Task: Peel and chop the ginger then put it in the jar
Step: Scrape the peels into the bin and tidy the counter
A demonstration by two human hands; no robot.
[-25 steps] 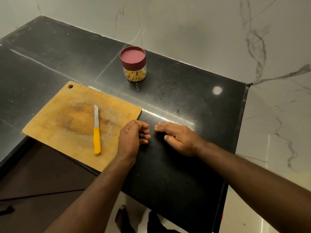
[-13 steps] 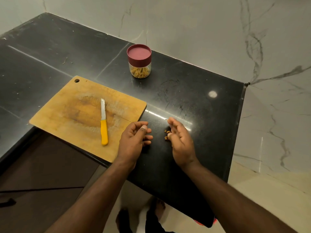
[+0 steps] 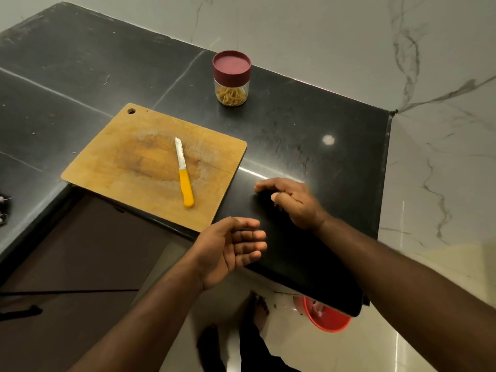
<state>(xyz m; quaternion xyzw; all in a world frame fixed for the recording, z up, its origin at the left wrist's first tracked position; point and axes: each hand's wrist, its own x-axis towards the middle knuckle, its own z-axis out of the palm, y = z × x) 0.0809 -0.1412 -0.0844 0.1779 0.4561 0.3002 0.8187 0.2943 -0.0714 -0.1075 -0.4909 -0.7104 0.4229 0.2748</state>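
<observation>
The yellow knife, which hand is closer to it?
Left. The left hand hangs off the board's near corner, just below the yellow knife; the right hand rests farther right on the counter.

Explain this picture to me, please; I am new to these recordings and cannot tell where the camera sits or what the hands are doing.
No machine here: a person wears one camera on the head, looking forward and down at their own bare arms. On the black counter lies a wooden cutting board with a yellow-handled knife resting on it, untouched. Behind stands a clear jar with its dark red lid on and chopped pieces inside. The left hand is held palm up and cupped at the counter's edge. The right hand rests on the counter with fingers curled; whether it holds scraps cannot be told. A red bin stands on the floor below.
</observation>
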